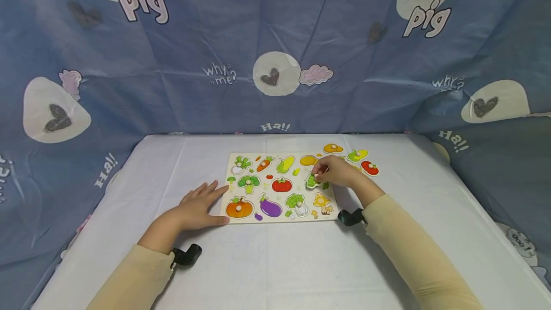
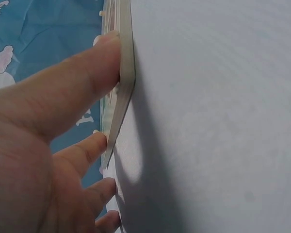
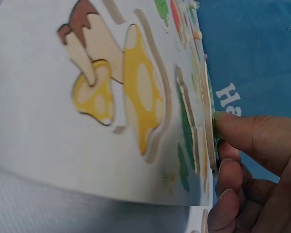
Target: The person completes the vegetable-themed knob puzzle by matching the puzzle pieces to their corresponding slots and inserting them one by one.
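A white wooden peg puzzle board [image 1: 275, 155] with vegetable pictures lies on the table. At its left edge rests my left hand [image 1: 198, 208], fingers spread, thumb near the front corner; the left wrist view has the thumb against the board's edge [image 2: 127, 53]. Over the right part of the board, my right hand [image 1: 337, 172] pinches a green vegetable puzzle piece [image 1: 312, 182]. Seen from the right wrist, this piece stands almost edge-on between thumb and fingers, so its picture is mostly hidden. The mushroom picture [image 3: 143, 87] shows a recessed outline beside it.
Beyond the board's right back corner lie loose pieces: a tomato [image 1: 369, 168], a corn [image 1: 357, 155] and a potato-like one [image 1: 333, 148]. Knobbed pieces such as the pumpkin [image 1: 238, 208] and broccoli [image 1: 248, 183] sit on the board. A blue printed cloth [image 1: 275, 114] hangs behind the table.
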Motion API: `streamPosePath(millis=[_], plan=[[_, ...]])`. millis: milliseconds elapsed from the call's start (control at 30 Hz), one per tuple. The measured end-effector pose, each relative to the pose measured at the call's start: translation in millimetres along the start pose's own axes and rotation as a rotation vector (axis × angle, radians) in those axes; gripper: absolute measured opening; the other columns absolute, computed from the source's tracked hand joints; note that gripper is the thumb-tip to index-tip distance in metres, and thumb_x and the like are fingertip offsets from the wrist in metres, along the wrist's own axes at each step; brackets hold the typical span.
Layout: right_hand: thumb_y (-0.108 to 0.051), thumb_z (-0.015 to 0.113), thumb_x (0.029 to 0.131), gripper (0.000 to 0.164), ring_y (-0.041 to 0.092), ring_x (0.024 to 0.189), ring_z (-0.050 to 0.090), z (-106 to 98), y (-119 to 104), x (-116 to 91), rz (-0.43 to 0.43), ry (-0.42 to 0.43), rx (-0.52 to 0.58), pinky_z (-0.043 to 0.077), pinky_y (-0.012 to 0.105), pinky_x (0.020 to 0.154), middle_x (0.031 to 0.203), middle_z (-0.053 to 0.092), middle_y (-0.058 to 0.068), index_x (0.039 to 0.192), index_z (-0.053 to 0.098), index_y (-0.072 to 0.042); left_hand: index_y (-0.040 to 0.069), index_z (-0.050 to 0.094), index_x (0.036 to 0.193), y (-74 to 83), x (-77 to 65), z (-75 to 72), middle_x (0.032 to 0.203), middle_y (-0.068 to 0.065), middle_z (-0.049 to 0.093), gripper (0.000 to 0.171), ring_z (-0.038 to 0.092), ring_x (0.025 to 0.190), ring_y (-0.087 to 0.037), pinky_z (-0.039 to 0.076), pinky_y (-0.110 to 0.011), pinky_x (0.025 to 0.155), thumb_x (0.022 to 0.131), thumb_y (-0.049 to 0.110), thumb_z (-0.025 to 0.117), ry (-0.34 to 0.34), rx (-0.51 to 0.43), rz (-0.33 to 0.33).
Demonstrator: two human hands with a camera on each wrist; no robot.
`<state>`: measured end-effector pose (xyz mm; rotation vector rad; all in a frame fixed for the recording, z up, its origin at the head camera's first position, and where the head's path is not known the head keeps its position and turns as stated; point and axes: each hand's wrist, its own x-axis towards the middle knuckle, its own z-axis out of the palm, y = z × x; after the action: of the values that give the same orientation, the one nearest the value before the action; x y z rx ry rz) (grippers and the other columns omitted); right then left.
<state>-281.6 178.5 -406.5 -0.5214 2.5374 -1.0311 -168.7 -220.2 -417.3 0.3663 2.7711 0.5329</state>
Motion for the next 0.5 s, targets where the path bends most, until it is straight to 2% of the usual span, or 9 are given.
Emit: streamPosePath(millis=[500], plan=[[-0.008,0.072,0.092,0.006,0.016,0.073,0.053,7.0,-1.1,8.0,0.079,-0.027,-0.001,0.047,0.026,0.063,0.082,0.060,0.005,0.097,0.070,-0.003,0.016,0.035,0.157,-3.9,2.2,1.3,0.163,-0.022,0.020,0.100,0.011,0.148,-0.050,0.008,-0.070,0.115,0.079,0.066,0.071,0.004,0.007,0.002]])
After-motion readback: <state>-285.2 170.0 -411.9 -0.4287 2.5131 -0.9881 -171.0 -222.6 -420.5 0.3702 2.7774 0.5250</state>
